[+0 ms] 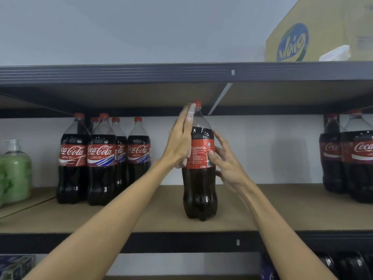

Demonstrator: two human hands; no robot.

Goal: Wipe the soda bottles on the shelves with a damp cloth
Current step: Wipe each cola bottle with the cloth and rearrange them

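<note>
Forearms: both bare, reaching up from the bottom edge to one bottle at the centre.
Left hand [180,138]: fingers straight and held together, laid flat along the bottle's left side from the label up to the neck.
Cloth [191,115]: pale pink, sandwiched between the left palm and the bottle, showing at the fingertips and below the heel of the hand.
Right hand [226,161]: fingers spread apart and only slightly bent, thumb tip on the red label, the other fingertips against the bottle's right side.
Soda bottle [199,188]: upright on the middle shelf [282,209], alone near its front edge, red cap just under the shelf above.
Left cluster [102,158]: several cola bottles standing together, well apart from the held one.
Right cluster [357,158]: more cola bottles at the frame edge.
Soap dispenser [15,172]: green, far left on the same shelf.
Cardboard box [323,31]: yellow, on the top shelf.
</note>
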